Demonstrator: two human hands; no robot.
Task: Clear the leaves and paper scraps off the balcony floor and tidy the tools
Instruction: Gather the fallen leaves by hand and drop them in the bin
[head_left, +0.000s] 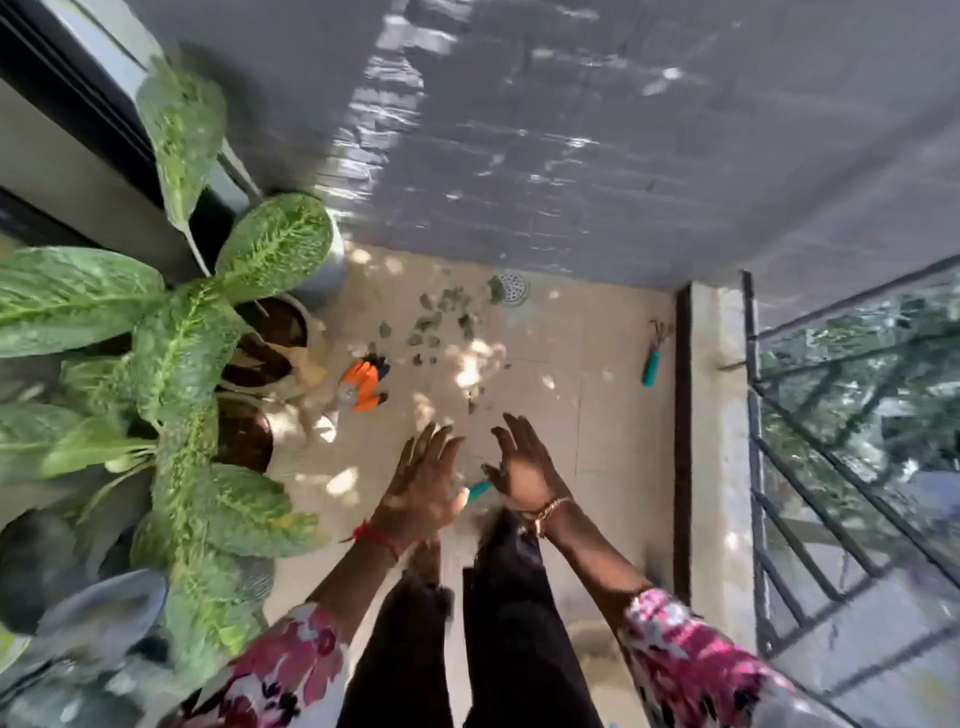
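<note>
Several green leaves (434, 325) lie scattered on the beige balcony floor (571, 415) near a round drain (511, 287). Pale paper scraps (475, 364) sit in a sunlit patch below them. An orange glove (362, 387) lies by the pots. A teal-handled hand rake (653, 361) rests by the right curb. Another teal handle (479, 489) shows on the floor between my hands. My left hand (423, 480) and my right hand (522, 465) hover above the floor with fingers spread, holding nothing.
Large-leafed potted plants (182, 338) crowd the left side with brown pots (270, 343). A grey wall (571, 130) closes the far end. A low curb (714, 441) and a metal railing (831, 467) run along the right. My dark-trousered legs (509, 623) stand below.
</note>
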